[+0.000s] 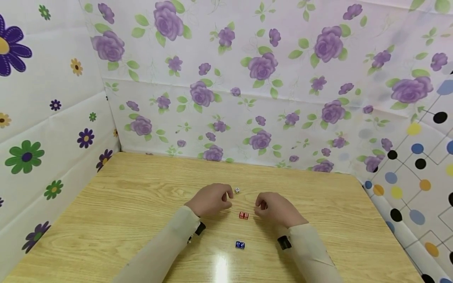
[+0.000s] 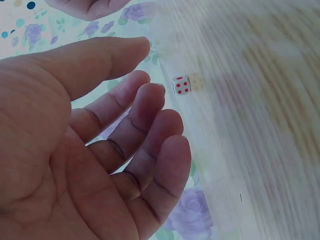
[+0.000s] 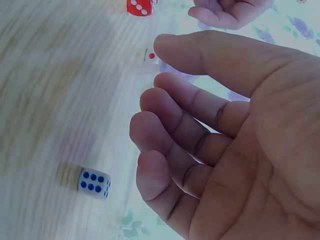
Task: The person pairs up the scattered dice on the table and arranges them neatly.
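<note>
My left hand [image 1: 211,199] is held over the table, fingers loosely bent and nothing between them. Just beyond its fingertips lies a white die [image 1: 237,190]; the left wrist view shows red pips on this die [image 2: 181,85]. Facing it, my right hand [image 1: 277,208] is bent the same way and holds nothing. Between the hands, slightly nearer me, two red dice [image 1: 243,215] sit side by side. A white die with blue pips [image 3: 94,183] lies near the right little finger in the right wrist view; the hand hides it in the head view.
Two blue dice [image 1: 240,245] sit together nearer me, between the forearms. The wood-grain table [image 1: 148,184] meets a floral cloth wall [image 1: 198,118] at the back. Patterned sheets flank it, flowers on the left [image 1: 67,114] and dots on the right [image 1: 407,169].
</note>
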The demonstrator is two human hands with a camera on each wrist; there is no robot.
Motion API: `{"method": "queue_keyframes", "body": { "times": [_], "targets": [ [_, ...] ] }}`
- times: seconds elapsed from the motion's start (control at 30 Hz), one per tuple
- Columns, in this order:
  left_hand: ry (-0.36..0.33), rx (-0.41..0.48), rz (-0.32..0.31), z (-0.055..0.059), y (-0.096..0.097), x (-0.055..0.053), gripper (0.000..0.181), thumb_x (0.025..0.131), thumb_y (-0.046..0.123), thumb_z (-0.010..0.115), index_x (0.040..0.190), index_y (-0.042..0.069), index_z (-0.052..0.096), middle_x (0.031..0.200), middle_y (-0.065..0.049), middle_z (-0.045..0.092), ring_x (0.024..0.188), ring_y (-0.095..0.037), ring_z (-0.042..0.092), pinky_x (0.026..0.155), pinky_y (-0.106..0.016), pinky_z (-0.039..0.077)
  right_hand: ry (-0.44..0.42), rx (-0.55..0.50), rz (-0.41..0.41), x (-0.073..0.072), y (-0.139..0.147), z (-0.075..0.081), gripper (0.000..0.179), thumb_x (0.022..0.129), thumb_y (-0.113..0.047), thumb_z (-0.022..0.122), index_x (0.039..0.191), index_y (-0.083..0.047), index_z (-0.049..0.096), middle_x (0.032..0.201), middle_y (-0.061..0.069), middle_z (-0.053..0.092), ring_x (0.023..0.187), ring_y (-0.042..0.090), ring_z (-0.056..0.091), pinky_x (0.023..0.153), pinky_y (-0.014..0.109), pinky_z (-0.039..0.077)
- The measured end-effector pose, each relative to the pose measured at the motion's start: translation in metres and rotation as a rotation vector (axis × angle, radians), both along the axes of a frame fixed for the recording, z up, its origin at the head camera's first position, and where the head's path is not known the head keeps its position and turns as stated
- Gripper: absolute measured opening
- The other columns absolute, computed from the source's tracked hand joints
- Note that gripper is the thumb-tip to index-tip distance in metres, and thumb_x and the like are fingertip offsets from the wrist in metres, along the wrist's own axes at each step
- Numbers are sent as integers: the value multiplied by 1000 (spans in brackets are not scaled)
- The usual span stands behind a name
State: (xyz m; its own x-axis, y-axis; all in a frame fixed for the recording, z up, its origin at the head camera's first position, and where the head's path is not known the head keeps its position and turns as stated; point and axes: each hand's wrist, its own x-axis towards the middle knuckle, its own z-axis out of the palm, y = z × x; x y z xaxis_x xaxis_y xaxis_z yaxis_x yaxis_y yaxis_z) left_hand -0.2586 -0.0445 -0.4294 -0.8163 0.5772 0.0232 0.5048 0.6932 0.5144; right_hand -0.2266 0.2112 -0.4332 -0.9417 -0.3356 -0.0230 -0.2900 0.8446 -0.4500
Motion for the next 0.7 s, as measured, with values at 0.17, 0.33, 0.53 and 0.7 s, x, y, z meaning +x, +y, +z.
{"method": "queue_keyframes", "body": {
  "times": [0.17,0.33,0.53,0.7],
  "targets": [
    [-1,-3,19,-1,-2,-2,19,99,21,71,114,11,69,79,6,59,67,-12,53,67,-34,48,18,4,-19,0,5,4,7,94,-18,77,95,-16,70,80,-7,61,72,11,55,71,35,49],
    [-4,14,35,2,-5,-2,21,98,21,72,116,8,69,81,5,59,68,-13,54,68,-35,48,19,4,-44,0,10,8,10,94,-18,76,100,-12,71,85,-5,62,77,12,56,75,37,49],
    [-6,29,53,5,-7,-3,20,98,19,72,115,8,69,83,4,60,69,-14,55,68,-34,48,27,17,-75,-1,14,11,13,95,-21,76,101,-12,70,87,-3,63,78,13,56,75,37,49],
    [2,35,59,5,-9,-5,21,98,19,72,115,7,69,85,3,60,72,-14,55,68,-34,48,31,22,-92,-2,17,14,15,97,-22,74,104,-11,70,88,-2,63,77,13,56,74,38,50]
  ]
}}
